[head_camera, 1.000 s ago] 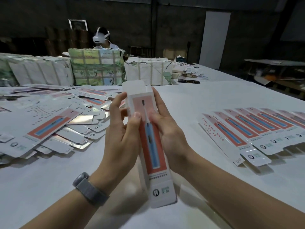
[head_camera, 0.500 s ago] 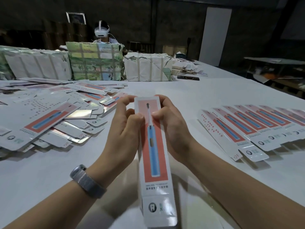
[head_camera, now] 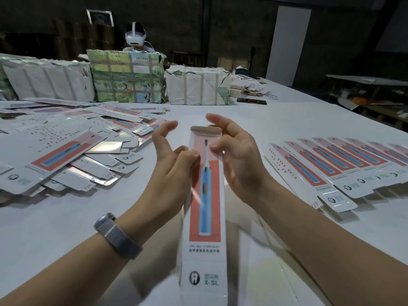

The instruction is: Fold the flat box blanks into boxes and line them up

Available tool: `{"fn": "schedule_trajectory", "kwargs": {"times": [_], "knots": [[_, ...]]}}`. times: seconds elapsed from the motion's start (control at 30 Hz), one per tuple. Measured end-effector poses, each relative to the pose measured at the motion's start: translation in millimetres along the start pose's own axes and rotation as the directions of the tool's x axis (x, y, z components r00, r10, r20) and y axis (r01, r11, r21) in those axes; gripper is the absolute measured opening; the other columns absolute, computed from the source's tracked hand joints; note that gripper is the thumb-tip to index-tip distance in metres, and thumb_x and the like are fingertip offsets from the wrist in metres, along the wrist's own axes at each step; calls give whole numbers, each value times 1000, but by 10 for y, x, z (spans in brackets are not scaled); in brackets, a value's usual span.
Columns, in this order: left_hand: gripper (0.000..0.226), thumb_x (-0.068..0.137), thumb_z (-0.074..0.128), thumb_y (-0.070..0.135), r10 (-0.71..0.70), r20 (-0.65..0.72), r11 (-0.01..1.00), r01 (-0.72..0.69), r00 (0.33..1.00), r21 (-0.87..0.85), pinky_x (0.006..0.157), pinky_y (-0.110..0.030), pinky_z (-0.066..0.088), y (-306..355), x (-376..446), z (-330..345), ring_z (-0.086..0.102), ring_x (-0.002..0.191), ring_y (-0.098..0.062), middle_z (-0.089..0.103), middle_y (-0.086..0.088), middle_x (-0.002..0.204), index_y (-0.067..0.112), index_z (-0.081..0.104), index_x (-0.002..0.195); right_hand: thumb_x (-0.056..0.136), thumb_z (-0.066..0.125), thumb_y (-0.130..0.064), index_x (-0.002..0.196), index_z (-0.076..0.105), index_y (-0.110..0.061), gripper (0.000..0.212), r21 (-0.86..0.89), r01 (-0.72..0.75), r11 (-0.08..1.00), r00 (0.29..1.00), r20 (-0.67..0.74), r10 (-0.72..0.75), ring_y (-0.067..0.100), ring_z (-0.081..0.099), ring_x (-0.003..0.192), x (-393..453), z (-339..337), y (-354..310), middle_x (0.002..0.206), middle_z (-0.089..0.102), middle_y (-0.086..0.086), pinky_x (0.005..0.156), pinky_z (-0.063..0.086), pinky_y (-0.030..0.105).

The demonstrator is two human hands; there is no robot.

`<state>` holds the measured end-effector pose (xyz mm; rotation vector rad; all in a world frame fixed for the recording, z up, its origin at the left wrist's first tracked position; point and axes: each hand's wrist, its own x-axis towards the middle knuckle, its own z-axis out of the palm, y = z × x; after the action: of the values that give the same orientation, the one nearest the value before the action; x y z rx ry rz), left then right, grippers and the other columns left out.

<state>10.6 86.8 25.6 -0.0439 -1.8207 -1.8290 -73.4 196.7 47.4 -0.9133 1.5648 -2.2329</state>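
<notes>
A long white toothbrush box (head_camera: pixel 205 217) with a red panel and blue brush picture stretches from the bottom edge toward the middle of the table, its far end flap folded in. My left hand (head_camera: pixel 174 173) holds its left side, thumb and a finger pinching near the top, other fingers spread. My right hand (head_camera: pixel 234 155) grips the right side, thumb on the front face, fingers reaching past the far end. A heap of flat blanks (head_camera: pixel 66 151) lies at left. A row of folded boxes (head_camera: pixel 335 164) is lined up at right.
Wrapped bundles (head_camera: pixel 125 78) stand along the far side of the white table (head_camera: pixel 276 120), with a person in a headset (head_camera: pixel 135 38) behind them. A dark phone (head_camera: pixel 251 100) lies near loose papers at the far right. A shelf stands off right.
The box has been lowered and tipped away from me; its raised top flap is now folded in. My fingers have loosened and spread from the far end.
</notes>
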Motion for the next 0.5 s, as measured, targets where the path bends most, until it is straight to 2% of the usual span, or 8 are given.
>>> {"fn": "schedule_trajectory", "kwargs": {"times": [0.1,0.2,0.27,0.37,0.43,0.5], "knots": [[41,85,45,30,-1,21,1000,0,1000,23,62,-30,57,-15,-7,-13,65,63,-20,63,-16,76,49,34,120,71,53,-9,82,78,-21,30,-83,32,996,999,32,-29,21,63,89,-7,2,-5,94,74,4,87,51,38],[44,88,44,35,0,45,999,-2,999,42,62,-24,56,-25,-21,-13,68,65,-13,66,-8,78,44,35,129,84,55,-27,82,78,-18,24,-137,34,990,999,34,-30,16,65,86,4,-23,-61,90,74,0,81,53,30],[45,88,43,36,-4,58,998,0,998,62,62,-23,55,-28,-23,-10,69,66,-12,66,-5,80,39,36,132,85,57,-32,81,76,-17,25,-139,-9,990,1000,22,12,16,65,83,18,-41,-89,84,72,-2,78,53,32],[42,88,43,34,6,72,996,-13,997,86,63,-20,53,-18,-26,-14,67,67,-9,65,-1,79,39,41,129,84,60,-18,84,74,-16,14,-113,-49,992,998,30,53,14,65,78,29,-61,-127,79,70,-3,76,51,33],[45,89,43,32,20,90,993,-31,996,116,63,-20,53,-10,-28,-15,68,69,-9,65,-6,84,34,43,134,83,60,-9,89,73,-14,15,-126,-60,990,997,36,65,14,66,75,36,-65,-145,78,70,-3,76,51,33],[46,90,42,31,34,102,990,-48,994,135,64,-20,53,-2,-30,-13,68,70,-9,65,-10,87,29,46,135,75,61,-9,81,75,-16,17,-162,-54,985,998,15,57,19,60,73,34,-55,-148,76,68,1,72,48,35]]}}
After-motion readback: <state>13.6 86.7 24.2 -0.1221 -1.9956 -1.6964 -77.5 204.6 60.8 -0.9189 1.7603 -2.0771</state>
